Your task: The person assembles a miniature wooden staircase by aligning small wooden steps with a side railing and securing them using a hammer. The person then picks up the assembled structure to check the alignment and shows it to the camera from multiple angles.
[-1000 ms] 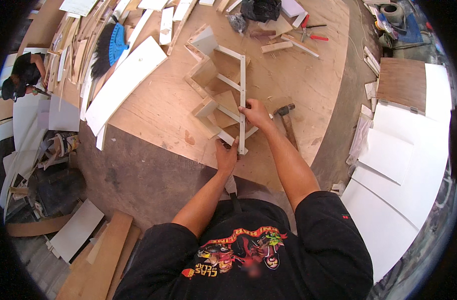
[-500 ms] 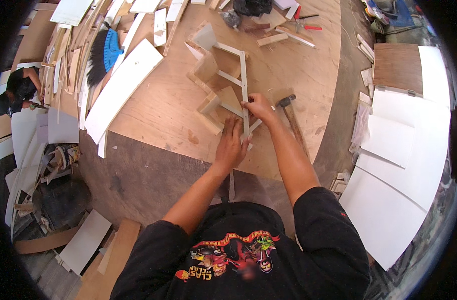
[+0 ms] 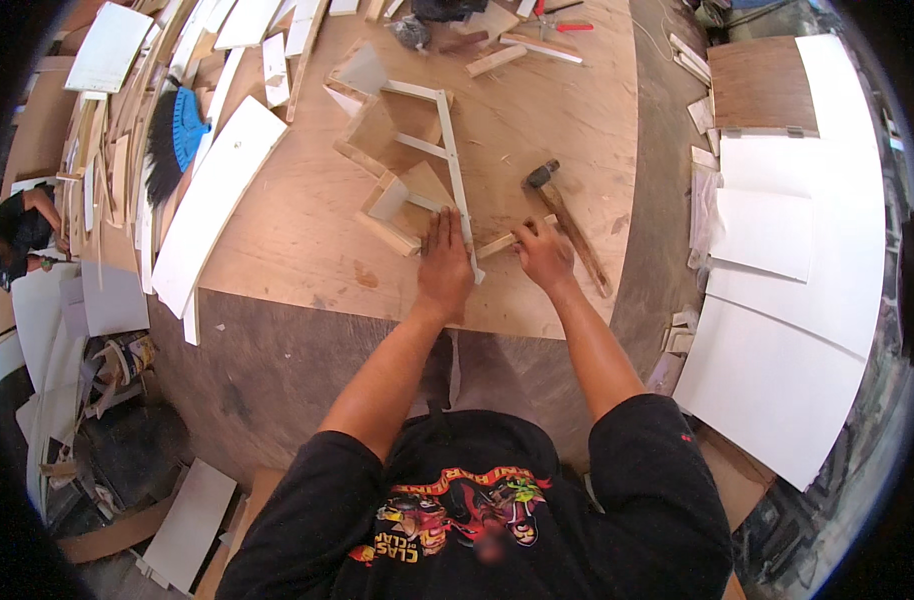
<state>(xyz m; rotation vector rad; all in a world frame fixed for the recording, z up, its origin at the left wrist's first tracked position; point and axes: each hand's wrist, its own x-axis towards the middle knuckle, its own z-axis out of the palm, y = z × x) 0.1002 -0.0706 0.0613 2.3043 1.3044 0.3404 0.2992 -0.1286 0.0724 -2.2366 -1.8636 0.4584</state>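
Note:
A stepped wooden frame with slim whitish strips [image 3: 455, 180] lies on the plywood board [image 3: 307, 250]. My left hand [image 3: 443, 262] rests on its near end, fingers stretched out flat and close together. To the right, my right hand [image 3: 544, 252] has its fingers closed around a short wooden strip [image 3: 497, 244], which lies slantwise with its left end close to the frame. Just beyond and right of that hand is a hammer [image 3: 579, 240] with a dark head and wooden handle, lying on the board.
Wood offcuts [image 3: 107, 190], a long white panel [image 3: 222, 205] and a blue brush [image 3: 185, 130] lie to the left. Red-handled pliers [image 3: 567, 26] are at the far edge. Large white panels [image 3: 777, 320] stand right. Another person [image 3: 25, 235] is at far left.
My right hand has left the frame's long strip and moved right, now gripping the short wooden strip beside the hammer. My left hand stays at the frame's near end. The whole view has shifted.

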